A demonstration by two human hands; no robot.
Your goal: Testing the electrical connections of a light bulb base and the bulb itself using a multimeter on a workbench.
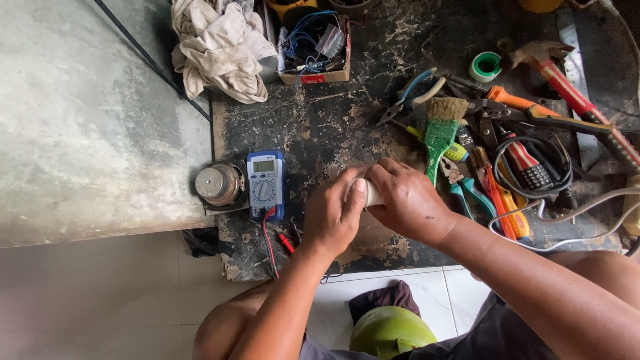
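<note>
Together, both hands clamp a small white object over a scarred black work board.

Left hand and right hand wrap the white cylindrical piece, mostly hidden, near the board's centre. At nine o'clock lies a blue multimeter beside a round metal part. At two o'clock, a green-handled brush and scattered pliers. At eleven, a crumpled rag. Grey concrete floor spreads at nine o'clock; white tiles lie at six.

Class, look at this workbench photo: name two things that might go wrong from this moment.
1. Both hands, left hand and right hand, grip one small white object; it might slip.
2. The blue multimeter sits near the bench edge with its leads hanging off; a snagged lead could drag it down.
</note>
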